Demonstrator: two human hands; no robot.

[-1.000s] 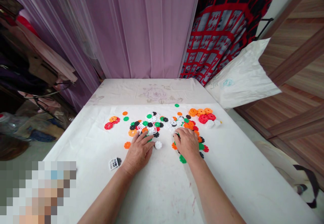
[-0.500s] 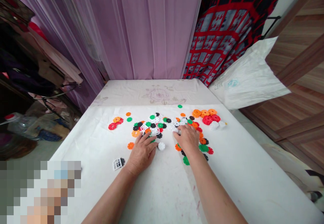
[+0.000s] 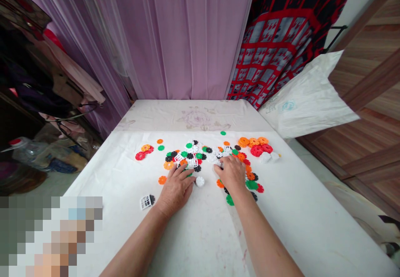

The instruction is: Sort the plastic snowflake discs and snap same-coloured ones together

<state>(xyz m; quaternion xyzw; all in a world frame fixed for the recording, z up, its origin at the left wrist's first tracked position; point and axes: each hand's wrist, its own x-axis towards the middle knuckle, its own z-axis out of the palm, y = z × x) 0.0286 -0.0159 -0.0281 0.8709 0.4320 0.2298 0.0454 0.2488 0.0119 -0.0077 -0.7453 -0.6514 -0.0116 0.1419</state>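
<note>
Many plastic snowflake-shaped interlocking discs in orange, red, green, black and white lie scattered on a white sheet [image 3: 200, 235]. My left hand [image 3: 175, 190] lies palm down with its fingers spread, the fingertips on the central pile of discs [image 3: 184, 158]. A loose white disc [image 3: 200, 181] sits just beyond its thumb. My right hand [image 3: 231, 175] is bent downward, with the fingertips among white discs [image 3: 215, 158]. Its palm hides whatever lies beneath. Orange, green and black discs [image 3: 246, 183] ring that hand on the right.
A red and orange disc group [image 3: 256, 145] lies at the back right. A white grid piece with a black disc [image 3: 146, 202] lies near my left wrist. Purple curtains [image 3: 181, 39] hang behind the table, and a white sack [image 3: 309, 101] leans at the right.
The view has shifted slightly, so the table sits a little further right. My right fingertips have pressed further into the white discs. My left hand stays nearly still.
</note>
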